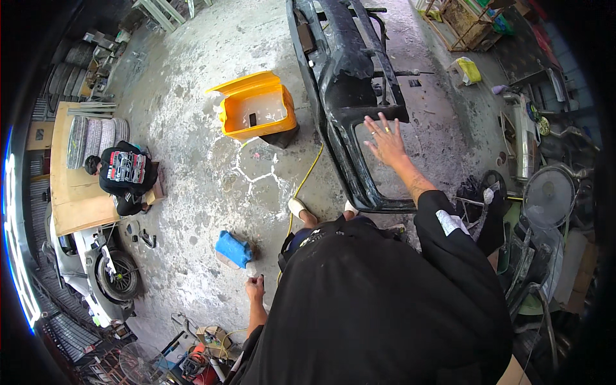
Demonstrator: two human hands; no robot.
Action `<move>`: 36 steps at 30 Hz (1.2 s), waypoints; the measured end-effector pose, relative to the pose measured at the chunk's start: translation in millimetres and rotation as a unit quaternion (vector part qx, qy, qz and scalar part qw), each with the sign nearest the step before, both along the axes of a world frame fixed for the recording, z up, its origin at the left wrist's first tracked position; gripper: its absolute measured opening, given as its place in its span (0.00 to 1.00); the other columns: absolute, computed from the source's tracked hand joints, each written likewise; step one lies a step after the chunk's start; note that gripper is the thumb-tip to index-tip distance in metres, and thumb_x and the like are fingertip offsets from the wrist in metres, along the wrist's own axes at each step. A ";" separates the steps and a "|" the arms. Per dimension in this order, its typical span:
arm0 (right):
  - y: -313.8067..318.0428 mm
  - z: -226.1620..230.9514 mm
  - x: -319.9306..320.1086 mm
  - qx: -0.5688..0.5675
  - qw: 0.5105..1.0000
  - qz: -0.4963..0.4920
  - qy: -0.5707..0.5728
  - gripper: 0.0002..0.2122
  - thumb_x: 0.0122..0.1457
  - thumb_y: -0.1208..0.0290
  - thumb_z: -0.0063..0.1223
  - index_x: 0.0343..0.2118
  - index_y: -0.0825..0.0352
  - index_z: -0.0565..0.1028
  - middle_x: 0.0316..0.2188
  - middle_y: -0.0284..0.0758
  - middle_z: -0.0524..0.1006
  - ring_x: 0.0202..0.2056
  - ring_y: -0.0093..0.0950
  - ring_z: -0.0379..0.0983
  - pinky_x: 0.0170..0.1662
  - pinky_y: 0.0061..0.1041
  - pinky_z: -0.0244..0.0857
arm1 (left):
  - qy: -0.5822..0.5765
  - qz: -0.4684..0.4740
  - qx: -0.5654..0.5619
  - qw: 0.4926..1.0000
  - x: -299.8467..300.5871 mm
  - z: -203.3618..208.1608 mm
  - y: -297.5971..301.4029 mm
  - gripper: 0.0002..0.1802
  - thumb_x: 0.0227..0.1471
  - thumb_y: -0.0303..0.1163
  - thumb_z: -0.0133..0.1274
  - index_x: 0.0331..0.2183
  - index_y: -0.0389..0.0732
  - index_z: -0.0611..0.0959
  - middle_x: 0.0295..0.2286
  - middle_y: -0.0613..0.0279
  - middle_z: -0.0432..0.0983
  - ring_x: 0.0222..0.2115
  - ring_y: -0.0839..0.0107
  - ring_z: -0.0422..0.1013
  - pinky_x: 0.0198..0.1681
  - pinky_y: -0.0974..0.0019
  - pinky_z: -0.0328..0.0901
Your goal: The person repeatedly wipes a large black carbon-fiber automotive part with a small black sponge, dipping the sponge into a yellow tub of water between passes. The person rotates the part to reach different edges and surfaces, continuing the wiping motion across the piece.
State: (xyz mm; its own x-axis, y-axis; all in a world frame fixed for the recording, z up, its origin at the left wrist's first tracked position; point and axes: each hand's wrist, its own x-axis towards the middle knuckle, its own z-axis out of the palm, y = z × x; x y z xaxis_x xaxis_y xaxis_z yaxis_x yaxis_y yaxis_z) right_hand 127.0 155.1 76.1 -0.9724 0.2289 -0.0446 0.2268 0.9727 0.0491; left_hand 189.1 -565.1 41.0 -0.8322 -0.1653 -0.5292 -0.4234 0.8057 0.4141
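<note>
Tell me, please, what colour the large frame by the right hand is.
The large frame is mostly black, seen best in the head view.

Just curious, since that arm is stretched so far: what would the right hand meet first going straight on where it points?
Most likely the crosspiece of the black frame, just ahead of the right hand; whether they already touch is hard to tell here.

Grey floor (186,167) (blotched white), yellow hose (308,175), dark block (282,137) beneath a yellow bin (263,131)
</note>
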 end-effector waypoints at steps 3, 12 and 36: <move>14.2 -8.1 27.1 -0.014 0.998 -0.057 0.030 0.36 0.68 0.45 0.43 0.74 0.56 0.50 0.76 0.24 0.45 0.75 0.43 0.34 0.70 0.67 0.33 | 0.016 0.019 -0.008 1.000 5.9 5.8 -4.8 0.18 0.53 0.39 0.64 0.32 0.31 0.83 0.23 0.54 0.79 0.18 0.64 0.74 0.17 0.57 0.70; -88.4 -10.7 40.6 -0.446 0.844 -0.180 0.240 0.34 0.65 0.53 0.56 0.65 0.73 0.64 0.63 0.58 0.66 0.65 0.52 0.63 0.68 0.38 0.57 | 0.175 -0.093 0.085 0.976 -91.0 4.6 80.0 0.16 0.57 0.38 0.63 0.35 0.32 0.84 0.28 0.54 0.81 0.29 0.66 0.74 0.36 0.61 0.69; -110.3 40.9 60.9 -0.713 0.630 -0.195 0.238 0.16 0.62 0.64 0.65 0.48 0.67 0.82 0.34 0.32 0.84 0.32 0.18 0.79 0.35 0.20 0.74 | -0.005 -0.228 0.378 0.897 -120.8 172.4 400.7 0.17 0.64 0.38 0.58 0.45 0.34 0.80 0.32 0.63 0.80 0.28 0.79 0.73 0.29 0.71 0.71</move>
